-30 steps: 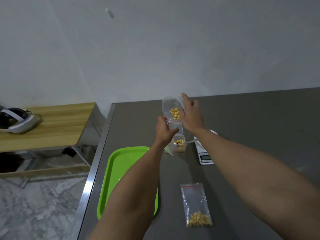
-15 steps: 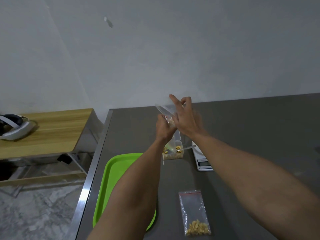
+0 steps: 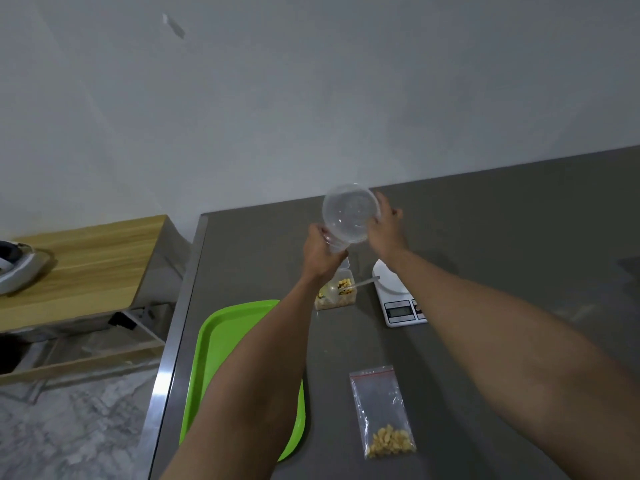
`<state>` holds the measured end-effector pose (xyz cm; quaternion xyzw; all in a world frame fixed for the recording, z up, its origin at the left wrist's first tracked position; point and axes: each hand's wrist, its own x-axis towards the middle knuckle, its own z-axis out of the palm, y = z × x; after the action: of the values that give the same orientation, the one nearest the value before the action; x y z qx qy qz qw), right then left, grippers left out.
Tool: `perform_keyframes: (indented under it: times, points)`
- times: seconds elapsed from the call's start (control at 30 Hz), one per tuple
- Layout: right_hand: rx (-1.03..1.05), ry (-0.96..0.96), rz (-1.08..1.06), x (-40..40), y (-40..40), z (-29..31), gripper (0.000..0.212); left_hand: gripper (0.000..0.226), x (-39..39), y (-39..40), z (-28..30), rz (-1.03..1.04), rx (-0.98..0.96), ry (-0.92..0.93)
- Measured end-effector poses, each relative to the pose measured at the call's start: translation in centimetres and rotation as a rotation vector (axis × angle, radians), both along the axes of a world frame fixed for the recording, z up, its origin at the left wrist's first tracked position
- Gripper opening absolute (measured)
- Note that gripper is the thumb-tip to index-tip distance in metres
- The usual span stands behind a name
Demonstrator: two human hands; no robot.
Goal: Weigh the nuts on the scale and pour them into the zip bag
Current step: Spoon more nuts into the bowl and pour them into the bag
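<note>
**Both hands on tipped bowl, bag at its mouth**

Left hand (image 3: pixel 323 255) pinched a clear zip bag (image 3: pixel 335 244) at the lower rim of the bowl (image 3: pixel 350 213); grip clamped on the bag. Right hand (image 3: pixel 387 226) curled round the bowl's right side, holding it tipped, opening facing the camera, above the worktop (image 3: pixel 502 216). Bowl looked empty. Tub (image 3: pixel 337 293) of nuts with a spoon sat below the hands, scale (image 3: pixel 394 289) just beside it on the right. Second bag with nuts (image 3: pixel 382 410) lay flat, nearer. Green tray (image 3: pixel 221 341) on the left under the left forearm.
</note>
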<state>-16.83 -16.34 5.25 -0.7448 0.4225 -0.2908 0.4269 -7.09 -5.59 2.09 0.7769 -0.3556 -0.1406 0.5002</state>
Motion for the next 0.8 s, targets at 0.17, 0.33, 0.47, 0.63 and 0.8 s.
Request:
perform_keyframes:
  times: [0.17,0.33,0.47,0.63,0.8]
  points:
    - [0.46,-0.067,-0.345,-2.3,-2.8,-5.1,0.029,0.052,-1.4,-0.4,-2.7,-0.037,0.015,0.07]
    - [0.663,-0.057,-0.52,-3.9,-5.8,-10.7,0.042,0.055,-2.2,-1.5,-4.8,-0.057,0.043,0.062]
    - [0.776,0.016,-0.53,-3.7,-8.1,-14.8,0.053,0.051,-2.7,-2.6,-6.1,-0.106,0.077,0.039]
    - [0.814,0.09,-0.517,-3.1,-9.4,-17.8,0.051,0.053,-3.2,-3.9,-7.2,-0.136,0.08,0.079]
    - [0.776,0.198,-0.478,-3.1,-10.6,-19.2,0.052,0.059,-3.7,-4.8,-7.9,-0.145,0.108,0.136]
